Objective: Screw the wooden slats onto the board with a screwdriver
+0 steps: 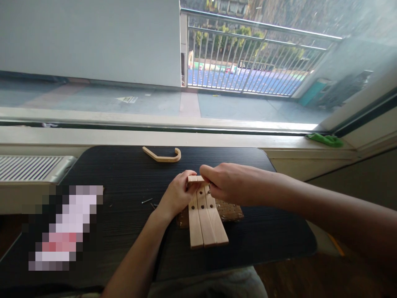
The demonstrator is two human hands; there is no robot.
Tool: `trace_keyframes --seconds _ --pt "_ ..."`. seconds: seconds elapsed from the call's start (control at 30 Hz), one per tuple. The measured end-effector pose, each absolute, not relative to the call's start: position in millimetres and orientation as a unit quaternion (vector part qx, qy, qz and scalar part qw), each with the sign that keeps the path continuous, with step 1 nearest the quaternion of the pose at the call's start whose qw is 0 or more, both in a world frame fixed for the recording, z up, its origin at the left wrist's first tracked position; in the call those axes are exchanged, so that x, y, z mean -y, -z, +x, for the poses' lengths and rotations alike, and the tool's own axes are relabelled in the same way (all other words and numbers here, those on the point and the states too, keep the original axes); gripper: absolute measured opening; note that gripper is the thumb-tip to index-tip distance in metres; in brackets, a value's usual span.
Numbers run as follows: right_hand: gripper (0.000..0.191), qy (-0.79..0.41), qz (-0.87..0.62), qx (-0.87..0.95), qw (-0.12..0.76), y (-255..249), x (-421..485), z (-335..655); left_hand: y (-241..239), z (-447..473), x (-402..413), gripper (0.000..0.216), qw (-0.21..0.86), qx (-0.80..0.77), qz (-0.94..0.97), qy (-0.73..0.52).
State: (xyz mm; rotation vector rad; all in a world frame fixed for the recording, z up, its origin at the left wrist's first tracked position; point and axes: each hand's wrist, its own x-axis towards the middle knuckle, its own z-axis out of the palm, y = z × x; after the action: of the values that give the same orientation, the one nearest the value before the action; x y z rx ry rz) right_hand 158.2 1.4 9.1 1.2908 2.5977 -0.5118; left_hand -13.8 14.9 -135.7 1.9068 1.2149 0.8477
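Pale wooden slats [204, 229] with round holes lie side by side in front of me, fanning out toward my body. My left hand [181, 192] grips their far left edge, beside a short wooden crosspiece [194, 179]. Over the far right part of the slats, my right hand [221, 180] is closed with the fingers pressed together. Something small shows below its fingertips at a hole, too hidden to name. Under the slats sits a brown, plastic-wrapped piece [231, 210]. A loose screw [147, 201] lies left of my left hand, with more small hardware close by.
A curved wooden hook-shaped piece [163, 157] lies near the far edge of the black table [130, 178]. At the left is a pixelated item [70, 225]. Behind the table are a windowsill [217, 138] with a green cloth [325, 140] and a white radiator [34, 169].
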Motion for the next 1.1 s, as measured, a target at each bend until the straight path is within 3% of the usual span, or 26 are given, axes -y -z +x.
trace_keyframes --seconds 0.3,0.47,0.67,1.1 --pt "0.013 0.086 0.393 -0.903 0.148 -19 1 160 137 -14 -15 0.02 0.363 -0.459 0.739 -0.333" --pt "0.014 0.151 0.406 -0.889 0.151 -25 0 162 137 -14 -15 0.018 0.361 -0.455 0.741 -0.336" --pt "0.015 0.136 0.382 -0.891 0.205 -29 -1 161 141 -14 -16 0.019 0.35 -0.461 0.736 -0.35" --pt "0.019 0.172 0.45 -0.869 0.113 -30 7 164 140 -14 -16 0.018 0.347 -0.465 0.739 -0.341"
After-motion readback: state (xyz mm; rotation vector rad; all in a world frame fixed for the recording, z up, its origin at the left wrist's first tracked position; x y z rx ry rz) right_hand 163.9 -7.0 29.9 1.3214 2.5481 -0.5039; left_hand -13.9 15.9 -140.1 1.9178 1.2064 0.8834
